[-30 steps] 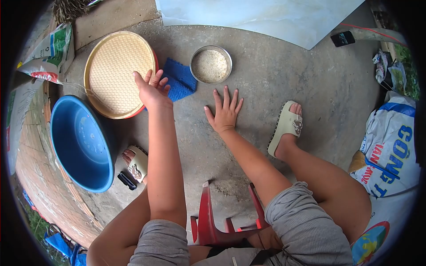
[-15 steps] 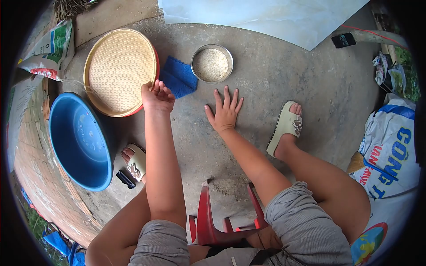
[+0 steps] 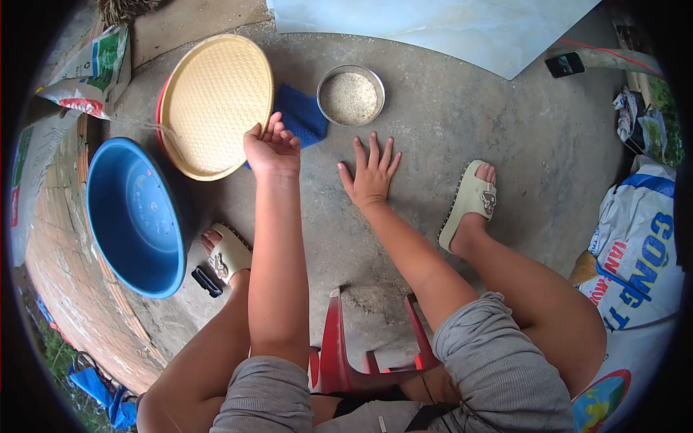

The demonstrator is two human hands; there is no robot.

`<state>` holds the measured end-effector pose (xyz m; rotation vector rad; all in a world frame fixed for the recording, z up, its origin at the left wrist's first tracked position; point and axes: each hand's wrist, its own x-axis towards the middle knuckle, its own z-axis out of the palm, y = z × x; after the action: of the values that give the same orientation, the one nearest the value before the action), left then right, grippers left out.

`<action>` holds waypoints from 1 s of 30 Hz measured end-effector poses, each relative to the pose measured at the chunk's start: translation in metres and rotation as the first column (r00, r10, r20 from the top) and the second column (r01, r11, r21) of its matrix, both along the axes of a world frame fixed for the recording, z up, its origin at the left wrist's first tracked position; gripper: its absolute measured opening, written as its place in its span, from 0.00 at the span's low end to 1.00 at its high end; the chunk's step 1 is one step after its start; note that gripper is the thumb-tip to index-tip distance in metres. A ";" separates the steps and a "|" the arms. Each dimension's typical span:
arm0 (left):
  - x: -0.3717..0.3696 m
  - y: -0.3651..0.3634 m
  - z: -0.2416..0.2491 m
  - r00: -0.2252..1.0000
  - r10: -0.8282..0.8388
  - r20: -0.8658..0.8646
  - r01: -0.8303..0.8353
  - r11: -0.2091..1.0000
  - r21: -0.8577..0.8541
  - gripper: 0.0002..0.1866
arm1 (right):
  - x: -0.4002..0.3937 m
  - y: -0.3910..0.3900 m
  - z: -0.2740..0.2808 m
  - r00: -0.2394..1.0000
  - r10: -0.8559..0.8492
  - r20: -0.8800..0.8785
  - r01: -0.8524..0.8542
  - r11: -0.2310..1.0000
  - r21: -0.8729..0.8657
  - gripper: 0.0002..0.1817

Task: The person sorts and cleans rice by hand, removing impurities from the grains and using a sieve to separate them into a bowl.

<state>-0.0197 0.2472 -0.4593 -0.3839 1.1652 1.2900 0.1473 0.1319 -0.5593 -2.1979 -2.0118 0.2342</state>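
My left hand (image 3: 273,148) is closed on the lower right rim of a round woven bamboo tray (image 3: 216,108). The tray is tilted, and past its left edge a strip of a red container (image 3: 160,108) shows; the rest of that container is hidden under it. My right hand (image 3: 370,173) is open, fingers spread, palm down on the concrete floor. Just beyond its fingertips stands a round metal bowl (image 3: 383,101) holding pale grains (image 3: 350,98). A folded blue cloth (image 3: 303,119) lies between the tray and the bowl.
A large blue basin (image 3: 137,216) leans at the left, near a black object (image 3: 207,281) by my left sandal (image 3: 231,254). A pale sheet (image 3: 433,29) covers the far floor, with a phone (image 3: 565,65) beside it. Printed sacks (image 3: 639,245) stand at the right. A red stool (image 3: 339,353) is under me.
The tray has tilted and shifted right with my left hand, uncovering the red edge on its left and overlapping the cloth more. My right hand stays flat on the floor.
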 end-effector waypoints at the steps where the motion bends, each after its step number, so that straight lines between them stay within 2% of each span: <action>1: 0.007 -0.002 0.002 0.999 -0.001 -0.047 0.002 1.000 0.021 0.21 | 0.000 0.000 0.000 1.000 0.002 -0.007 -0.002 1.000 0.002 0.35; 2: 0.014 -0.004 0.008 0.999 -0.002 -0.039 0.005 0.997 0.072 0.20 | 0.000 -0.001 0.000 1.000 -0.002 -0.015 0.002 1.000 0.009 0.35; 5: 0.044 -0.009 0.022 0.983 -0.061 -0.175 0.079 0.992 0.102 0.19 | 0.001 0.000 0.000 0.999 -0.005 -0.035 0.006 1.000 0.025 0.36; 8: 0.075 -0.024 0.036 0.917 -0.278 -0.286 0.335 0.926 0.173 0.17 | 0.000 -0.002 0.004 0.999 -0.018 -0.042 0.019 0.999 0.032 0.33; 10: 0.093 -0.034 0.044 0.827 -0.463 -0.320 0.527 0.836 0.155 0.18 | -0.007 -0.001 0.001 0.999 -0.027 -0.038 0.028 0.999 0.036 0.31; 11: 0.102 -0.040 0.045 0.813 -0.506 -0.290 0.561 0.813 0.156 0.17 | -0.020 0.002 -0.010 0.917 -0.074 0.391 0.116 0.990 -0.083 0.29; 12: 0.111 -0.045 0.049 0.752 -0.574 -0.325 0.638 0.757 0.141 0.16 | -0.025 0.003 -0.013 0.848 -0.069 0.526 0.167 0.976 -0.141 0.29; 13: 0.116 -0.050 0.050 0.658 -0.658 -0.365 0.736 0.665 0.128 0.16 | -0.026 0.002 -0.014 0.856 -0.066 0.513 0.181 0.967 -0.177 0.28; 14: 0.117 -0.053 0.051 0.555 -0.728 -0.403 0.819 0.563 0.110 0.15 | -0.026 0.000 -0.015 0.938 -0.096 0.333 0.162 0.971 -0.176 0.28; 15: 0.114 -0.052 0.055 0.557 -0.723 -0.408 0.816 0.568 0.109 0.15 | -0.013 -0.001 -0.011 0.991 -0.137 0.001 0.136 0.976 -0.170 0.28; 16: 0.110 -0.049 0.059 0.477 -0.791 -0.384 0.878 0.451 0.160 0.15 | 0.000 0.002 -0.010 0.884 -0.214 -0.415 0.157 0.973 -0.168 0.28; 17: 0.104 -0.045 0.063 0.385 -0.848 -0.365 0.921 0.328 0.210 0.15 | 0.017 0.007 -0.001 0.476 -0.318 -0.820 0.226 0.945 -0.235 0.28; 18: 0.096 -0.041 0.064 0.387 -0.846 -0.368 0.921 0.332 0.205 0.15 | 0.036 0.014 0.009 -0.067 -0.326 -0.943 0.272 0.903 -0.332 0.28; 19: 0.084 -0.036 0.063 0.339 -0.870 -0.359 0.931 0.255 0.262 0.16 | 0.060 0.020 0.024 -0.460 -0.250 -0.852 0.284 0.868 -0.407 0.28; 20: 0.073 -0.032 0.062 0.289 -0.891 -0.350 0.931 0.176 0.319 0.16 | 0.084 0.022 0.042 -0.588 -0.186 -0.787 0.274 0.870 -0.410 0.28; 21: 0.061 -0.028 0.061 0.173 -0.909 -0.379 0.964 0.078 0.252 0.17 | 0.106 0.025 0.054 -0.657 -0.143 -0.740 0.268 0.873 -0.406 0.29; 22: 0.051 -0.026 0.058 0.176 -0.908 -0.380 0.964 0.081 0.254 0.17 | 0.124 0.028 0.065 -0.688 -0.116 -0.717 0.264 0.880 -0.396 0.29; 24: 0.032 -0.026 0.046 0.059 -0.919 -0.390 0.990 0.003 0.143 0.18 | 0.151 0.035 0.079 -0.704 -0.130 -0.699 0.230 0.889 -0.396 0.30; 25: 0.023 -0.027 0.035 0.055 -0.919 -0.390 0.989 -0.002 0.145 0.18 | 0.159 0.037 0.081 -0.706 -0.135 -0.696 0.224 0.888 -0.400 0.30; 26: 0.017 -0.028 0.031 0.057 -0.920 -0.389 0.990 0.001 0.142 0.18 | 0.163 0.041 0.085 -0.660 -0.249 -0.709 0.170 0.870 -0.464 0.28; 27: 0.014 -0.028 0.029 -0.015 -0.915 -0.404 1.000 -0.007 -0.021 0.18 | 0.168 0.045 0.087 -0.603 -0.357 -0.713 0.121 0.843 -0.525 0.26; 28: 0.012 -0.028 0.025 -0.087 -0.910 -0.406 0.983 -0.013 -0.182 0.19 | 0.175 0.044 0.071 -0.601 -0.360 -0.713 0.119 0.842 -0.526 0.26; 29: 0.009 -0.026 0.011 -0.168 -0.904 -0.393 0.958 -0.056 -0.281 0.22 | 0.181 0.039 0.043 -0.439 -0.420 -0.794 0.172 0.828 -0.533 0.25; 30: 0.010 -0.026 0.007 -0.165 -0.906 -0.390 0.958 -0.054 -0.280 0.22 | 0.185 0.036 0.023 -0.262 -0.474 -0.840 0.225 0.817 -0.531 0.24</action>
<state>-0.0094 0.2214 -0.4527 0.9592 1.2712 -0.0552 0.3321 0.1681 -0.5359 -1.4123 -0.3077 1.5054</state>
